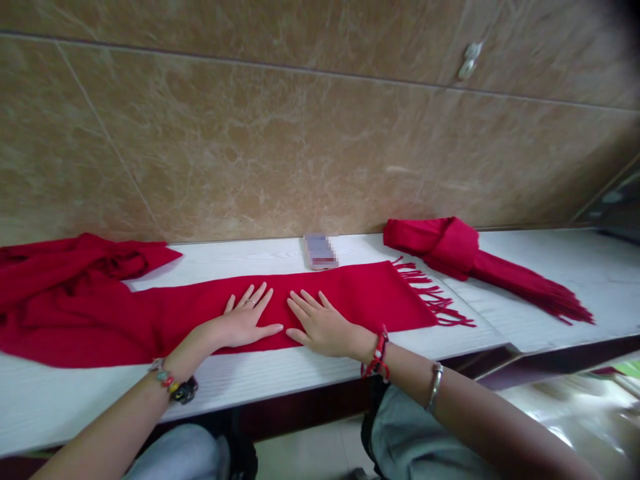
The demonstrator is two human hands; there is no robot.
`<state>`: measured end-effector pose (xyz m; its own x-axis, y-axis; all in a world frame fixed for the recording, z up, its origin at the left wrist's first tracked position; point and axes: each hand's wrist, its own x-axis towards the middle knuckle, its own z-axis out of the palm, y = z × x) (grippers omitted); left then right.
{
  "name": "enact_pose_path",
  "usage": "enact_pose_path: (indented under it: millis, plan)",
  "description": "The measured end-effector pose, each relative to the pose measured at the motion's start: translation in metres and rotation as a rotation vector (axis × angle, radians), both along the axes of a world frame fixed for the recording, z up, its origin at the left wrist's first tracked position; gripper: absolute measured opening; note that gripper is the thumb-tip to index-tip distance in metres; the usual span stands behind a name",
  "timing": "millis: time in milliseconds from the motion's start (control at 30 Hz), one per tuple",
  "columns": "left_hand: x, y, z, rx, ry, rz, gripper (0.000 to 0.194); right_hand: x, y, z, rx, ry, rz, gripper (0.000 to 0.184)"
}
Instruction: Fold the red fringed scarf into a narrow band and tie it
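A long red scarf [370,297] lies along the white table, its right part spread flat and ending in a fringe [433,293]. Its left part is bunched and rumpled at the table's left end. My left hand [245,320] rests palm down on the flat cloth, fingers spread, with a ring on one finger. Beside it, my right hand [320,323] also lies flat on the scarf, fingers apart and pointing up and to the left. A small gap separates the two thumbs.
At the back right lies a second red scarf [450,247], folded into a knot-like shape with its fringed end toward the right. A phone [320,252] sits behind the flat scarf, near the brown tiled wall [280,147]. Clear plastic [565,420] shows at the lower right.
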<state>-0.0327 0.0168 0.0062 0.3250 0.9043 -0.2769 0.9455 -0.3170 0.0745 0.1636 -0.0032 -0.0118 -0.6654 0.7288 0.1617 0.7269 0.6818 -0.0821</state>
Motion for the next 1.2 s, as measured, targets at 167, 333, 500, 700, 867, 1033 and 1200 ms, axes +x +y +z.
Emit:
enact_pose_path:
  millis: [167,333,500,700,867,1033,1200]
  plan:
    - [-0.001,-0.002,0.002,0.001,0.008,0.002,0.096,0.040,0.001,-0.004,0.094,-0.102,-0.104,0.058]
    - [0.000,-0.003,0.006,-0.030,0.023,-0.013,0.099,0.088,0.001,-0.001,0.166,-0.234,-0.166,0.049]
    - [-0.001,0.000,0.009,-0.068,0.037,-0.014,0.102,0.138,0.002,-0.005,0.177,-0.372,-0.135,0.037]
    - [0.010,0.002,0.019,-0.075,0.106,0.011,0.099,0.155,0.007,0.009,0.203,-0.327,-0.186,0.033]
    - [0.047,0.011,0.011,0.115,-0.010,0.013,0.079,0.095,0.029,0.018,0.181,-0.122,-0.170,0.049]
    - [0.060,0.020,-0.007,0.116,-0.020,0.104,0.080,0.079,0.055,-0.004,0.086,-0.051,-0.221,0.055]
    - [0.053,0.019,-0.011,0.109,-0.027,0.109,0.079,0.140,0.070,-0.015,0.088,-0.103,-0.361,0.049]
